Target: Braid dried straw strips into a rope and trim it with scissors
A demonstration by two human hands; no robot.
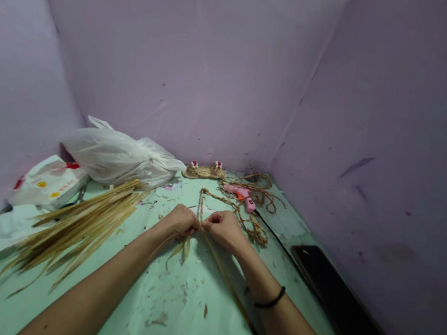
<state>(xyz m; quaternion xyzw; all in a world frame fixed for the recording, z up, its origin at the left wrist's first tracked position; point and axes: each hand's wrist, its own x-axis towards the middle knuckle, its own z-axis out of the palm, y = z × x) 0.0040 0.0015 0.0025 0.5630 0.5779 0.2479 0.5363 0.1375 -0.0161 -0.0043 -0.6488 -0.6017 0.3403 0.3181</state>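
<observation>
My left hand (182, 221) and my right hand (222, 229) meet above the middle of the table, both with fingers pinched. Between them is the working end of a thin twisted rope (201, 204) of dried plant fibre. From the left fingers hang short, flat leaf ends (185, 248). One long dried leaf strip (219, 265) runs from the pinch down toward me, passing under my right forearm. Beyond my hands the finished rope bends and trails right into a loose coil (256, 233).
On the left lies a bundle of dried leaf strips (83, 230), near a white plastic bag (124, 158) and a white package (51, 184). A small woven piece (205, 172) with red-and-white beads sits at the wall. Right are a pink glue gun (249, 204), its black cord (279, 244) and a dark flat object (338, 296).
</observation>
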